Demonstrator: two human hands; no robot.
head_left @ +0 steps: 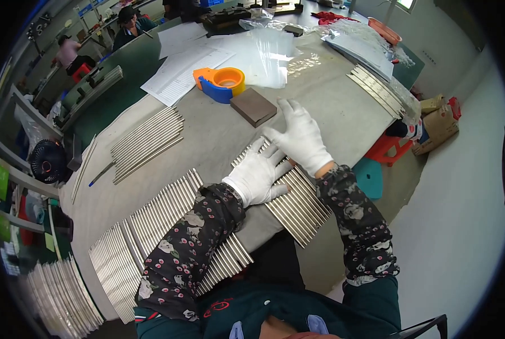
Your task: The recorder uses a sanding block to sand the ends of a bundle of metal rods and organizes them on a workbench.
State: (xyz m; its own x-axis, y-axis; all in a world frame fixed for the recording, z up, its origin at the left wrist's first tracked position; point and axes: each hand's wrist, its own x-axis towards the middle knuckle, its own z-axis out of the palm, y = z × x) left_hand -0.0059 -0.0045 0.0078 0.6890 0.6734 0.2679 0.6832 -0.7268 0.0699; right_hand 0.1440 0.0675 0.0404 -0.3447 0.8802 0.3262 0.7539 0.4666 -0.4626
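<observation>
My left hand (257, 176), in a white glove, lies with fingers spread across a row of thin silvery metal rods (298, 210) at the table's near edge. My right hand (301, 138), gloved too, is just beyond it over the far end of the same row. Its thumb and fingers are apart, and I see nothing between them. A brown rectangular block (253, 107) lies just past my hands. Under and beside my left forearm runs a larger row of rods (165, 210), partly hidden by the patterned sleeve.
An orange and blue tape dispenser (219, 83) stands beyond the block, near paper sheets (187, 68) and clear plastic bags (258, 53). More rods (148, 144) lie at left, with a pen (101, 174). Flat metal strips (375, 90) rest at right. Two people sit farther back.
</observation>
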